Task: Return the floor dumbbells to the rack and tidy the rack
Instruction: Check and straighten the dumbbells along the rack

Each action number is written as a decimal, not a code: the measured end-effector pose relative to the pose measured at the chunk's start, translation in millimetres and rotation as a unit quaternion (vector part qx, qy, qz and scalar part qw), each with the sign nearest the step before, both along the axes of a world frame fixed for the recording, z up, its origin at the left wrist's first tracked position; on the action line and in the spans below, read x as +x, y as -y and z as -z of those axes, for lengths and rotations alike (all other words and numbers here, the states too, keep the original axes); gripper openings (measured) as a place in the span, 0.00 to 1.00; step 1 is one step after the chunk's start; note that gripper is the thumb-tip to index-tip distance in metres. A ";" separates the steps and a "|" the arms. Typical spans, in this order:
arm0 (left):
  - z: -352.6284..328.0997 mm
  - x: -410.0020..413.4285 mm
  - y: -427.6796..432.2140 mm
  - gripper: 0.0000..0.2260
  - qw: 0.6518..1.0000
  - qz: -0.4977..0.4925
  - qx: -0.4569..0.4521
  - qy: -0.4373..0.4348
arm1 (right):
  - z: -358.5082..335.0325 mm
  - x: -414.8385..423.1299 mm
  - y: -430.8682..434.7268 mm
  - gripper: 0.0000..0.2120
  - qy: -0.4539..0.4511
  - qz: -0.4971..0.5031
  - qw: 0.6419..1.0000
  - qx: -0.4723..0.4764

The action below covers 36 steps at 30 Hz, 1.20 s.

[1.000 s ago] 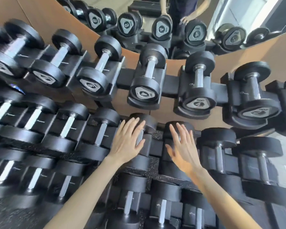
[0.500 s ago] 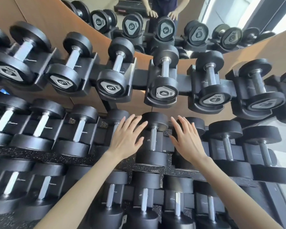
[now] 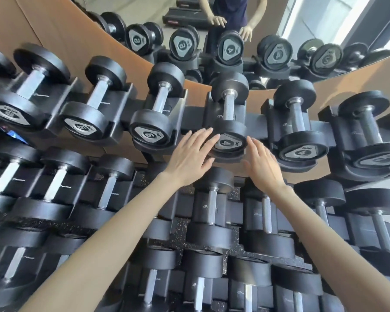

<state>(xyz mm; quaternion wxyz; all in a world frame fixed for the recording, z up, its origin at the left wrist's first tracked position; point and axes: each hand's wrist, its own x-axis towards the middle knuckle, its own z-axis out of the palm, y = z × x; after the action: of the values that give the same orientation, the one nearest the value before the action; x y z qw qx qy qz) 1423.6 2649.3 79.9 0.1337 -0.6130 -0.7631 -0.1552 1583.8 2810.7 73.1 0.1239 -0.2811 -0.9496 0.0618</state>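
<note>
A black three-tier rack (image 3: 191,118) holds rows of black dumbbells with steel handles. On the top tier sits a dumbbell marked 4 (image 3: 229,104) in its cradle. My left hand (image 3: 190,157) is open with fingers spread, its fingertips at the left edge of that dumbbell's near end cap. My right hand (image 3: 262,164) is open too, just right of the same cap. Neither hand grips anything. A second dumbbell marked 4 (image 3: 300,131) sits to the right, and a dumbbell marked 6 (image 3: 155,115) to the left.
The middle tier (image 3: 212,199) and lowest tier (image 3: 198,287) of dumbbells lie under my forearms. A mirror (image 3: 268,23) above the brown wall panel (image 3: 54,32) reflects the rack and a person. Black speckled rubber floor (image 3: 176,235) shows between the tiers.
Both hands rose from the middle-tier dumbbells to the near end of the top-tier dumbbell marked 4. The view tilted up with them.
</note>
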 end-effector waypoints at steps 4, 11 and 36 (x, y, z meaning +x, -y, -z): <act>-9.9 -17.0 -52.2 0.24 0.999 0.020 -0.024 -0.017 | 4.8 -25.1 -32.7 0.32 -0.012 0.003 0.999 -0.030; 4.7 -29.4 -115.1 0.24 0.997 0.080 0.016 0.014 | 22.9 -45.2 -72.6 0.31 -0.076 -0.072 0.978 -0.182; 54.8 -46.5 -83.6 0.21 0.888 -0.028 0.111 0.445 | -19.1 -67.4 -44.9 0.31 -0.016 -0.072 0.986 -0.149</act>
<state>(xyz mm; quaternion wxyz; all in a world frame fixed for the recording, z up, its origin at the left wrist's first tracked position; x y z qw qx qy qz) 1377.1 2732.9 25.0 -0.1491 -0.4391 -0.7372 -0.4915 1516.4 2855.5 92.2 0.0912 -0.2259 -0.9455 0.2162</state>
